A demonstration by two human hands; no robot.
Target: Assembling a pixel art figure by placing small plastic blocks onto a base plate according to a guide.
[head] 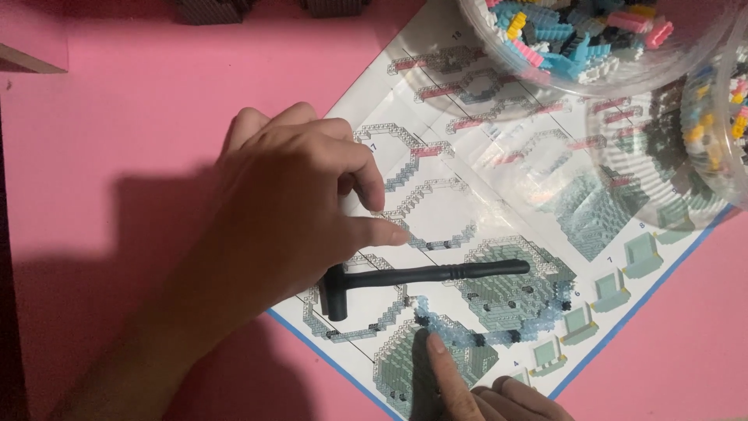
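Observation:
My left hand point(288, 206) hovers palm-down over the left part of a printed building-instruction sheet point(460, 148), fingers curled, with nothing visibly in it. Just under its fingertips lies a small black hammer point(421, 277), head to the left. My right hand point(483, 390) comes in from the bottom edge, its index finger pressing on a thin curved strip of tiny light-blue and black bricks point(483, 331) that lies on the sheet.
Two clear plastic tubs of mixed tiny bricks stand at the top right point(584, 39) and at the right edge point(721, 117). Everything lies on a pink surface point(117, 117). Dark objects sit at the top edge.

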